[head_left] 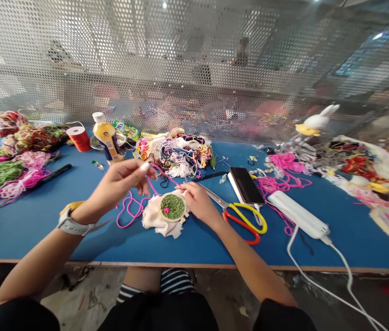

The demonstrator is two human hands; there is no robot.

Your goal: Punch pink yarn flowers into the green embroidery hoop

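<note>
Pink yarn (pixel 129 212) runs from a loose loop on the table up to my left hand (pixel 125 179), whose thumb and fingers pinch it in the air. The strand stretches across to my right hand (pixel 196 197), where closed fingertips grip its other part. Below and between the hands lies a small round embroidery hoop (pixel 161 215) with cream cloth (pixel 153 223) spread around it. Green looped stitching (pixel 175 205) fills the hoop, with a small pink patch (pixel 166 211) near its lower left. Any needle in the right fingertips is too small to make out.
Scissors (pixel 248 225) with red and yellow handles lie right of my right hand, near a phone (pixel 246 184) and a white power strip (pixel 298 214). A yellow bottle (pixel 106 138), red thread spool (pixel 79 139) and yarn heap (pixel 180 154) stand behind. Perforated metal (pixel 180 59) borders the back.
</note>
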